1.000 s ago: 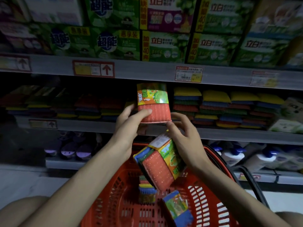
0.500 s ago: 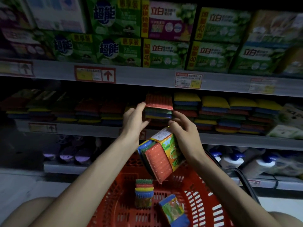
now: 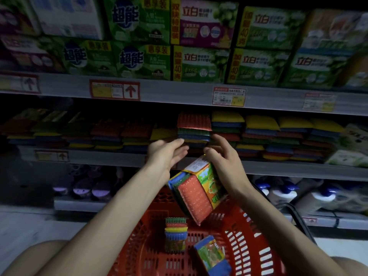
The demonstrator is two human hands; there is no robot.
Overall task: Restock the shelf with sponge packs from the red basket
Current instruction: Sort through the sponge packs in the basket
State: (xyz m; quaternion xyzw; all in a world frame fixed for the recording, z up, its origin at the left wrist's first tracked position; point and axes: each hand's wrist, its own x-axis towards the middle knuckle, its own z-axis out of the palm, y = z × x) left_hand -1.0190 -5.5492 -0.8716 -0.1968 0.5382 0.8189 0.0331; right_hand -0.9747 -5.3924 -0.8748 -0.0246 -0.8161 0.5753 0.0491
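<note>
With right hand point(image 3: 225, 162) gripping a sponge pack point(image 3: 196, 196), left hand point(image 3: 166, 154), fingers straight, should steady the twelve-o'clock shelf stack point(image 3: 194, 126).

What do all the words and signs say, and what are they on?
"超能": left green boxes.
"惠享装": same boxes.
"立白": right green boxes.
"加量40克": their yellow side strips.
Up arrow: red shelf tag.
Price tag, sponge pack label: too blurred.

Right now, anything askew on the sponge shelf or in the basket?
Nothing damaged or spilled. The shelf stacks look tidy, though dim. In the red basket, one pack stands on end, a second pack lies tilted.
</note>
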